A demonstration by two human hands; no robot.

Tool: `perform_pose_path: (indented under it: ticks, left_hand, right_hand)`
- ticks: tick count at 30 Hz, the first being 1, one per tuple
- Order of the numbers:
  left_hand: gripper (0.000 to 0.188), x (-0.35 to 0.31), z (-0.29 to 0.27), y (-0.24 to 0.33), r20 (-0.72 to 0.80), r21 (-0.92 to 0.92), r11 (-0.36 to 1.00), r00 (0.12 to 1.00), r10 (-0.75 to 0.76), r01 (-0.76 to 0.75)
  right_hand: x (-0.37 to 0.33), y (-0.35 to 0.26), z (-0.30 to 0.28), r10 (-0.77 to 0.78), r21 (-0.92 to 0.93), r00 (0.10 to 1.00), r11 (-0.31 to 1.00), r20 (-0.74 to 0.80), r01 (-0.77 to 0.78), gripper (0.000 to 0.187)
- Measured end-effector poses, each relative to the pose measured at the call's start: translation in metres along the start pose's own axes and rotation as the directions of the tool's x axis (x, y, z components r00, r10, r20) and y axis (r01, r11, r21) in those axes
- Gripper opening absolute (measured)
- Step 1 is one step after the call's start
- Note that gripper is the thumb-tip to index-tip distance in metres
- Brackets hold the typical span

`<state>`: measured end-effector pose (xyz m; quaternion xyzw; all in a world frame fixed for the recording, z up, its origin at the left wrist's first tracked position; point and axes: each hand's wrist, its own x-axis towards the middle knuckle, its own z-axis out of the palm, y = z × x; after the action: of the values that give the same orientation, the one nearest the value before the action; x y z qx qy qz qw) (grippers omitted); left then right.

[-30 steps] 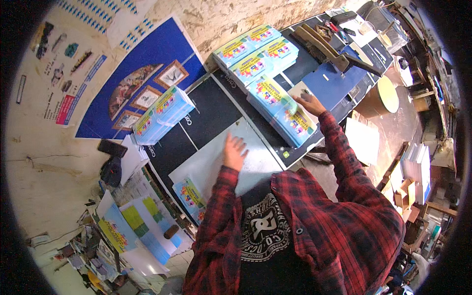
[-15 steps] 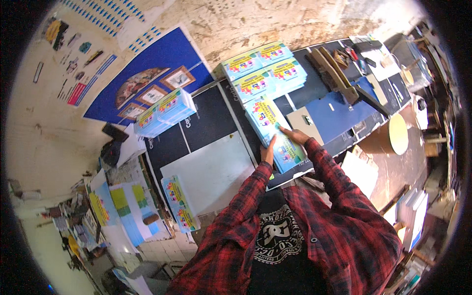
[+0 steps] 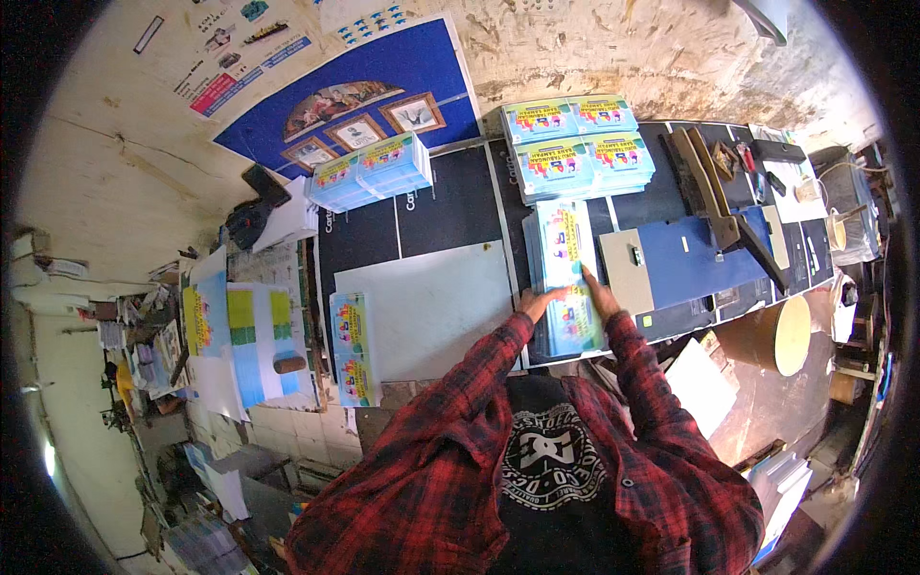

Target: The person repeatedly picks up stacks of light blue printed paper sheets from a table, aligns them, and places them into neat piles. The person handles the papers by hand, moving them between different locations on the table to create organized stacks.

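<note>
Left hand: the left hand (image 3: 539, 304) is laid flat, fingers loosely extended, against the left edge of a tall stack of light-blue printed booklets with bright yellow and pink covers (image 3: 565, 273); nothing is gripped.
Right hand: the right hand (image 3: 602, 295) is set open on the stack's right side, fingers stretched forward over the top cover; the stack is bracketed between both hands.
Stack position: the stack is placed near the front edge of a black worktop (image 3: 450, 206), just right of a large pale grey sheet of board (image 3: 426, 307) and just left of a beige cardboard panel (image 3: 626, 271).
Sleeves: both forearms are covered by red and black checked shirt sleeves (image 3: 479, 369).
Other stacks: two further piles of the same booklets (image 3: 575, 139) are seen at the back of the worktop, another pile (image 3: 374, 172) at the back left, and a slimmer pile (image 3: 353, 347) at the front left corner.
Right of the table: a blue flat panel (image 3: 685, 264) and a long dark metal cutter arm (image 3: 714, 196) are laid there.
Room: a rough cream plaster wall (image 3: 594, 48) is hung with a large blue poster showing framed pictures (image 3: 355, 105); printed yellow and blue sheets (image 3: 249, 340) are spread at the left.
</note>
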<state>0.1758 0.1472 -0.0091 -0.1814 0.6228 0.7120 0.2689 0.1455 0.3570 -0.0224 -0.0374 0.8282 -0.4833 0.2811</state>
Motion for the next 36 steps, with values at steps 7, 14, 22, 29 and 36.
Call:
perform_pose_path:
  ticks: [7,14,22,29,36]
  left_hand:
    - [0.099,-0.050,-0.110,0.021,-0.220,0.642,0.750,0.975,-0.023,0.162]
    - [0.108,-0.131,-0.152,0.072,-0.002,0.986,0.157,0.938,0.348,-0.056]
    - [0.129,-0.154,-0.141,0.061,-0.016,1.000,0.023,0.919,0.393,0.007]
    - [0.123,-0.162,-0.148,0.044,0.031,0.994,0.071,0.851,0.524,-0.081]
    - [0.098,-0.149,-0.159,0.047,0.079,0.989,0.082,0.906,0.417,-0.124]
  right_hand:
    - [-0.022,-0.026,0.147,0.391,0.741,0.892,0.524,0.229,-0.420,0.092]
    - [-0.083,-0.170,0.160,-0.188,-0.272,0.953,0.929,0.237,0.250,0.061]
    - [0.000,-0.208,0.111,-0.664,-0.816,0.747,0.442,-0.018,0.373,0.081]
    - [0.002,-0.193,0.106,-0.496,-0.864,0.821,0.241,0.282,0.442,0.111]
    - [0.000,-0.187,0.091,-0.438,-0.824,0.787,0.159,0.435,0.544,0.113]
